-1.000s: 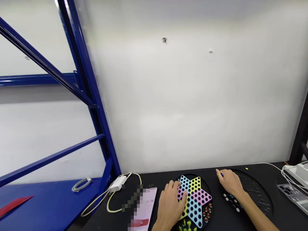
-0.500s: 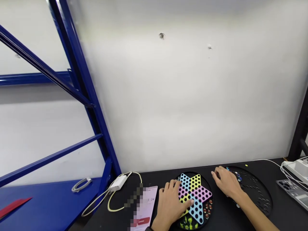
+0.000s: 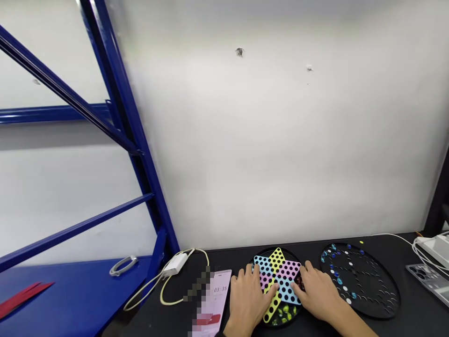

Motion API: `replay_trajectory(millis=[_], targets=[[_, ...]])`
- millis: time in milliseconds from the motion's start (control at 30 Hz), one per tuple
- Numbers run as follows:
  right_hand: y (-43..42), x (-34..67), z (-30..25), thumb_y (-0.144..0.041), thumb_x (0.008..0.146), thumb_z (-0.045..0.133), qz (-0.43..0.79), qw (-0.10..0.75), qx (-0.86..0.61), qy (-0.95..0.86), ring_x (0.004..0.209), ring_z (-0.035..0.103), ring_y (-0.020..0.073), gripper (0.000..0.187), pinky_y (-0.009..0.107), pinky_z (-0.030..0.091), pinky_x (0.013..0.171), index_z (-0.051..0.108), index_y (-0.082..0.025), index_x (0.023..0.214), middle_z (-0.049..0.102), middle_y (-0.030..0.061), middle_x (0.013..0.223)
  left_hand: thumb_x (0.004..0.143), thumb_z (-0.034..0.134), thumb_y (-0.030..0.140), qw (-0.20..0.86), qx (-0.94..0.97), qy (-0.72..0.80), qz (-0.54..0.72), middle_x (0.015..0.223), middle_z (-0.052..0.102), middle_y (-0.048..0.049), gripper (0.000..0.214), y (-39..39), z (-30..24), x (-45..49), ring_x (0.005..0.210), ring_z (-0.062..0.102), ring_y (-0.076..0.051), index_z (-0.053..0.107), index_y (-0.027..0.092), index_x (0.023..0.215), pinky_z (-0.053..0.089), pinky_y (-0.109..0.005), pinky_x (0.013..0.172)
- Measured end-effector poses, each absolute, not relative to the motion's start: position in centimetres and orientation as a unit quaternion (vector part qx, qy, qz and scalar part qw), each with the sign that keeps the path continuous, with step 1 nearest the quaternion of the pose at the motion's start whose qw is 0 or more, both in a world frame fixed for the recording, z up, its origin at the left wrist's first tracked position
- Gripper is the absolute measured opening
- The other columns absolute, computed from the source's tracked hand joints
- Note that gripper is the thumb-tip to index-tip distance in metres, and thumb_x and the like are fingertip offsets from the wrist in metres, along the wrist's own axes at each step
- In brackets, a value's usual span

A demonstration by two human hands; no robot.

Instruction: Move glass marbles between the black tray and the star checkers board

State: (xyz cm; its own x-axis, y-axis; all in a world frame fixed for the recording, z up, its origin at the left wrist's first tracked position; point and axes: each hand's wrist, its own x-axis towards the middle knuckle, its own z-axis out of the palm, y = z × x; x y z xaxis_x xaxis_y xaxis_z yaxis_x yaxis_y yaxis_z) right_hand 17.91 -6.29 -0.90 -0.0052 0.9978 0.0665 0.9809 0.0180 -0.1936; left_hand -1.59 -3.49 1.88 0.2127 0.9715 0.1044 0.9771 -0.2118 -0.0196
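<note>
A round black board (image 3: pixel 258 317) lies on the black table, with a star of blue, yellow and pink perforated panels (image 3: pixel 278 277) on it. My left hand (image 3: pixel 248 296) lies flat on the star's left side, fingers spread. My right hand (image 3: pixel 317 293) rests on the star's right side, fingers stretched over red marbles (image 3: pixel 299 282). Yellow-green marbles (image 3: pixel 283 311) sit at the near rim between my hands. A second round black board (image 3: pixel 368 285) with blue and white marbles lies to the right, clear of both hands.
A phone showing a timer (image 3: pixel 213 304) lies left of my left hand. A white charger with a coiled cable (image 3: pixel 174 265) sits beyond it. Blue shelving (image 3: pixel 115 117) stands at the left, a white wall behind. A power strip (image 3: pixel 437 245) and phone case (image 3: pixel 428 277) lie at the right.
My right hand has left the right-hand black board and come onto the star board's right side. The star has turned under my hands. My left hand has stayed on its left side.
</note>
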Motion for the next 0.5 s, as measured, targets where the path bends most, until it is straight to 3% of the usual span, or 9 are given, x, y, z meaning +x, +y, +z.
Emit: replay_trajectory(millis=[233, 500], targets=[[-4.3, 18.7, -2.2, -0.042, 0.102, 0.031, 0.051, 0.105, -0.741, -0.661, 0.095, 0.071, 0.0269, 0.045, 0.032, 0.049, 0.076, 0.055, -0.017, 0.131, 0.064, 0.0171, 0.123, 0.090, 0.047, 0.055, 0.021, -0.787, -0.615, -0.046, 0.111, 0.067, -0.0152, 0.057, -3.8, 2.1, -1.1, 0.102, 0.064, -0.035, 0.064, 0.013, 0.124, 0.044, -0.045, 0.087], [-4.4, 18.5, -2.1, -0.036, 0.102, 0.030, 0.001, 0.089, -0.726, -0.682, 0.083, 0.072, 0.0248, 0.041, 0.030, 0.047, 0.066, 0.063, -0.016, 0.117, 0.067, 0.0148, 0.113, 0.091, 0.048, 0.050, 0.022, -0.788, -0.613, -0.054, 0.109, 0.067, -0.0144, 0.050, -3.9, 2.4, -1.5, 0.100, 0.066, -0.033, 0.065, 0.013, 0.120, 0.046, -0.043, 0.085]])
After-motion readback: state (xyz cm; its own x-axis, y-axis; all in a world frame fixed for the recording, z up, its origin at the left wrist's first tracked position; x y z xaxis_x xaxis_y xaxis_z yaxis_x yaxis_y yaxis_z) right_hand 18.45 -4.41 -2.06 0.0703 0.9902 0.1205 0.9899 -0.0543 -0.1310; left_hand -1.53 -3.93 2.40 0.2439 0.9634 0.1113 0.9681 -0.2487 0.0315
